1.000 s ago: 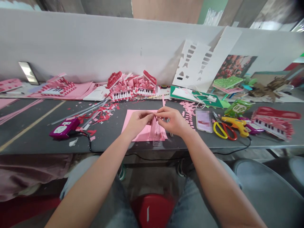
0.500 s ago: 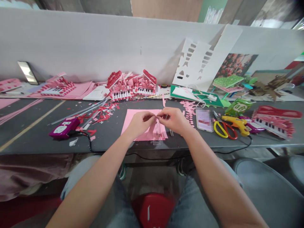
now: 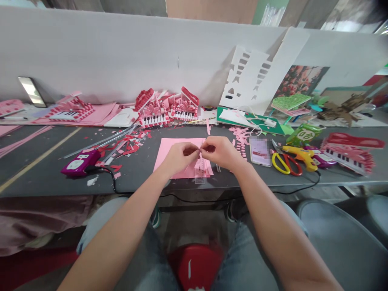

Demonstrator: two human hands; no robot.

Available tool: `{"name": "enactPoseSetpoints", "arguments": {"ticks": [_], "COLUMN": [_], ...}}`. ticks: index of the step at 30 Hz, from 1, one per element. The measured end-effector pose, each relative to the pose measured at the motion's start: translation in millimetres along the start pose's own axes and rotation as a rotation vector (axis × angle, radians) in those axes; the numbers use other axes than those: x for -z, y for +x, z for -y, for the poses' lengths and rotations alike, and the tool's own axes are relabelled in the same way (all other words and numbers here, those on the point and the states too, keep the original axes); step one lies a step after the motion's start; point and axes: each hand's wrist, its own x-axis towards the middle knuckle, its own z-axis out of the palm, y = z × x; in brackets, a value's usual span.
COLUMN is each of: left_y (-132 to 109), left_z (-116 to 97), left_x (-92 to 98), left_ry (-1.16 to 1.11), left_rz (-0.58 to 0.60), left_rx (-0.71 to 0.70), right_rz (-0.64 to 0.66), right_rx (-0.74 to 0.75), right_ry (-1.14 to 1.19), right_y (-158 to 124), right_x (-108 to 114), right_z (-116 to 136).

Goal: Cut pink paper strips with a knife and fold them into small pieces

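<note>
Above a stack of pink paper (image 3: 169, 151), my left hand (image 3: 182, 157) and my right hand (image 3: 220, 151) meet fingertip to fingertip. Both are closed in a pinch. What lies between the fingertips is too small to make out; it looks pinkish. A clear ruler (image 3: 200, 173) lies on the paper below my fingers, its near end reaching past the sheet. Small pink paper pieces (image 3: 241, 141) are spread to the right of my right hand.
Right of the pieces lie a phone (image 3: 260, 152), scissors (image 3: 286, 163) and a yellow glue gun (image 3: 303, 155). Left are a purple box with a cable (image 3: 81, 163) and red scraps (image 3: 130, 145). Paper pianos (image 3: 154, 109) stand along the back by the white panel (image 3: 115, 56).
The view has shifted very slightly. My hands stay pinched together over the pink paper with almost no movement.
</note>
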Motion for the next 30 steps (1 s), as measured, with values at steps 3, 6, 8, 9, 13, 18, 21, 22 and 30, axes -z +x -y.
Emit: {"name": "enactPoseSetpoints", "arguments": {"ticks": [3, 6, 8, 9, 13, 18, 21, 22, 30], "left_y": [0.6, 1.2, 1.1, 0.9, 0.4, 3.1, 5.2, 5.7, 8.2], "left_z": [0.6, -0.3, -1.3, -1.6, 1.2, 11.2, 11.2, 10.0, 10.1], "left_x": [-1.3, -1.7, -2.0, -2.2, -2.1, 1.3, 4.9, 6.5, 19.0], "left_ry": [-0.084, -0.119, -0.134, -0.138, -0.155, -0.257, -0.425, -0.476, -0.688], "left_rz": [0.001, 0.012, 0.011, 0.002, -0.041, -0.010, 0.029, 0.037, 0.192], "left_rx": [0.031, 0.047, 0.049, 0.051, 0.061, 0.131, 0.242, 0.279, 0.331], "right_rz": [-0.015, -0.023, -0.025, -0.027, -0.046, -0.051, -0.055, -0.058, -0.161], "right_rx": [0.035, 0.067, 0.090, 0.104, 0.170, 0.198, 0.215, 0.221, 0.300], "right_ry": [0.000, -0.001, -0.014, -0.027, -0.105, -0.170, -0.193, -0.195, -0.125], "right_y": [-0.2, -0.4, -0.3, -0.2, -0.5, -3.0, -3.7, -3.7, -5.6], "right_x": [-0.9, -1.0, -1.1, -1.5, -5.2, -11.7, -13.9, -14.3, -11.9], "right_z": [0.2, 1.0, 1.4, 1.5, 1.3, 0.3, -1.7, -2.5, 0.7]}}
